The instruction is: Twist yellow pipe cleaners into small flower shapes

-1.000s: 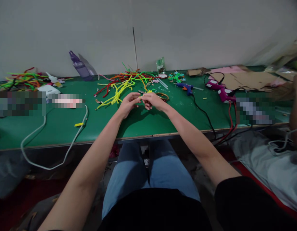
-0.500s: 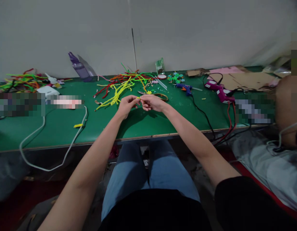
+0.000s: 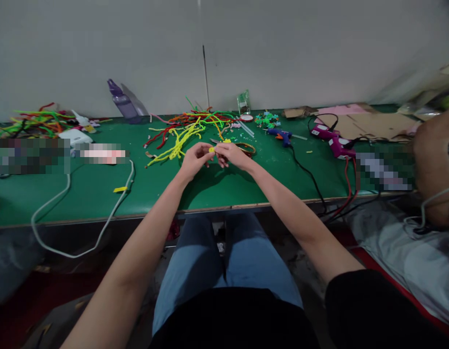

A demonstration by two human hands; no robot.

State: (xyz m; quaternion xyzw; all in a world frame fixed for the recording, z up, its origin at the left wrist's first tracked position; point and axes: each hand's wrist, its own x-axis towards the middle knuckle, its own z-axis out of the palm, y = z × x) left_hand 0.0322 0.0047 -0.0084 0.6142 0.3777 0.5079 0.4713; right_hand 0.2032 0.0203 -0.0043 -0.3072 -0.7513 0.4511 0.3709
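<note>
Over the green table my left hand (image 3: 195, 159) and my right hand (image 3: 233, 155) meet, fingertips pinched around a small yellow pipe-cleaner piece (image 3: 212, 150). Its exact shape is partly covered by the fingers. Just beyond my right hand lie scissors (image 3: 248, 147), their blades partly hidden behind it, along with a small yellow piece (image 3: 228, 140). A loose bunch of yellow pipe cleaners (image 3: 181, 140) spreads beyond my left hand, with red, orange and green pipe cleaners (image 3: 204, 116) behind it.
A blue glue gun (image 3: 282, 136) and magenta devices (image 3: 337, 146) with cords are on the right, near cardboard (image 3: 377, 127) and another person's arm (image 3: 433, 169). Toward the left stand a purple bottle (image 3: 124, 104) and a white cable (image 3: 101, 230) hanging past the table edge.
The yellow piece shows more plainly between my fingertips, and the fingers have shifted slightly. The view has moved a little; the other person's arm at right has changed position.
</note>
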